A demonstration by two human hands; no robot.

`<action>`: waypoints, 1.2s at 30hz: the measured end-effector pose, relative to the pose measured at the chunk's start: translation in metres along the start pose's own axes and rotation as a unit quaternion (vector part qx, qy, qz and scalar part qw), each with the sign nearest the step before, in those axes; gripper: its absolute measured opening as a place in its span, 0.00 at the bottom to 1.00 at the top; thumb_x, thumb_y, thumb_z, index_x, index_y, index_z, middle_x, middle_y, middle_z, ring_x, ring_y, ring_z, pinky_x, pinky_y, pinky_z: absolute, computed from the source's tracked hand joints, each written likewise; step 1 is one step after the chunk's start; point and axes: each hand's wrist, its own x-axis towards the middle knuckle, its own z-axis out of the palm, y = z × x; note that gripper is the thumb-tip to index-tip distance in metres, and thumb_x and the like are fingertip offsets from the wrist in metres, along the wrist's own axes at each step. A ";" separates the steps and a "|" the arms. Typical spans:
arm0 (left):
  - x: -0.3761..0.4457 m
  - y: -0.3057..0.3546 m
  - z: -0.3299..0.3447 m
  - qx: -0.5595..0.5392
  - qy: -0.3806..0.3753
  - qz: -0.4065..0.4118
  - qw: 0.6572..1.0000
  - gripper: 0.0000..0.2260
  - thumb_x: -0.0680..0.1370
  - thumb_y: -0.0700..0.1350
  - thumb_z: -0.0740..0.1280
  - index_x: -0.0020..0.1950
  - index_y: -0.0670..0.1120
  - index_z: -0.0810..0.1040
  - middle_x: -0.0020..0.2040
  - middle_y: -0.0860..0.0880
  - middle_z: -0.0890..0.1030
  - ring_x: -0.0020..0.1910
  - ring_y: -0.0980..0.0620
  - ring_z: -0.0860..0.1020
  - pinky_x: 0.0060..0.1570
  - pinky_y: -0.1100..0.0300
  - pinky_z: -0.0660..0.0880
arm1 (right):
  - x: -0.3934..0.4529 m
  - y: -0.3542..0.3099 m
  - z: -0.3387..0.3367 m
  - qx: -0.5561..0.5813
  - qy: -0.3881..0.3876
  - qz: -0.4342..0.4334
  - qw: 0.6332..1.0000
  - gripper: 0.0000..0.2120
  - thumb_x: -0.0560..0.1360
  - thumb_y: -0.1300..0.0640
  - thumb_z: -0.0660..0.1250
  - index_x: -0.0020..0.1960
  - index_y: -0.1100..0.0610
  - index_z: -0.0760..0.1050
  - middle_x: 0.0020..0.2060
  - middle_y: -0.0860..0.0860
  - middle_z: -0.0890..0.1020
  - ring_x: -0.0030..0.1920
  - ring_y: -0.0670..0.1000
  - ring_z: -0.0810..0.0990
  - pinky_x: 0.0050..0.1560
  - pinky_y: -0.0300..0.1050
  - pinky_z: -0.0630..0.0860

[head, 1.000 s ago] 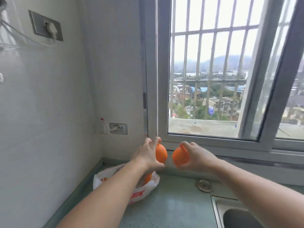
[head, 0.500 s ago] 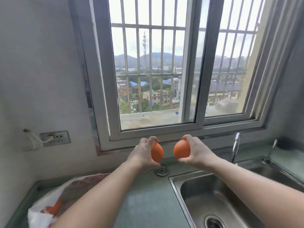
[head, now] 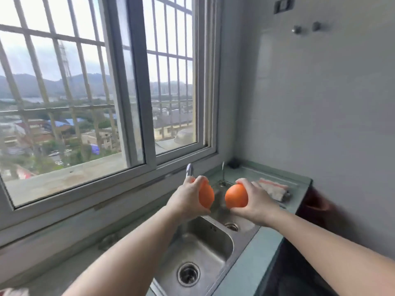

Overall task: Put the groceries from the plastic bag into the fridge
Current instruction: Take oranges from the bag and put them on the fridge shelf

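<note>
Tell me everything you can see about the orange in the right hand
The orange is round, smooth-skinned and evenly bright orange, with no stem or blemish showing. The right hand grips it from its right side, fingers curled over the top and thumb beneath, holding it in the air above the steel sink. It sits level with the other orange in the left hand, a clear gap between them. Nothing else touches it.

We hold both bare forearms stretched forward, rising from the lower edge toward the middle. Our left hand point(head: 188, 197) is curled around an orange point(head: 206, 196), knuckles facing us. Our right hand point(head: 255, 200) cups a second orange point(head: 236, 195), fingers over its top, thumb beneath. The grips sit near each other, apart.
</note>
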 end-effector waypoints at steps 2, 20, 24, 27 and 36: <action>0.013 0.046 0.021 -0.006 -0.011 0.034 0.999 0.35 0.63 0.50 0.77 0.67 0.57 0.65 0.61 0.49 0.68 0.57 0.45 0.74 0.54 0.49 0.77 | -0.022 0.040 -0.032 -0.011 0.024 0.022 0.999 0.36 0.64 0.45 0.75 0.67 0.47 0.63 0.61 0.50 0.70 0.62 0.54 0.72 0.61 0.48 0.70; 0.023 0.461 0.211 -0.082 -0.177 0.375 0.906 0.38 0.66 0.49 0.78 0.71 0.56 0.63 0.68 0.48 0.65 0.63 0.43 0.71 0.61 0.49 0.74 | -0.295 0.305 -0.267 -0.052 0.232 0.344 0.908 0.40 0.61 0.43 0.77 0.68 0.48 0.63 0.62 0.53 0.72 0.58 0.55 0.75 0.55 0.49 0.76; 0.009 0.536 0.250 -0.104 -0.221 0.449 0.860 0.38 0.66 0.49 0.78 0.70 0.57 0.62 0.68 0.50 0.64 0.64 0.44 0.69 0.60 0.51 0.74 | -0.356 0.330 -0.291 -0.070 0.275 0.417 0.864 0.39 0.61 0.47 0.78 0.67 0.49 0.64 0.61 0.53 0.71 0.57 0.54 0.75 0.55 0.46 0.74; -0.002 0.587 0.275 -0.129 -0.251 0.504 0.816 0.37 0.66 0.48 0.78 0.70 0.57 0.63 0.68 0.49 0.64 0.63 0.44 0.69 0.59 0.52 0.74 | -0.398 0.340 -0.307 -0.082 0.310 0.477 0.818 0.37 0.60 0.49 0.78 0.65 0.48 0.65 0.60 0.52 0.71 0.56 0.54 0.75 0.53 0.45 0.74; -0.049 0.692 0.316 -0.157 -0.313 0.631 0.692 0.37 0.66 0.47 0.77 0.71 0.58 0.62 0.68 0.51 0.63 0.64 0.44 0.68 0.61 0.51 0.73 | -0.489 0.325 -0.320 -0.142 0.359 0.593 0.707 0.37 0.64 0.50 0.76 0.68 0.47 0.63 0.62 0.50 0.68 0.58 0.53 0.73 0.57 0.45 0.73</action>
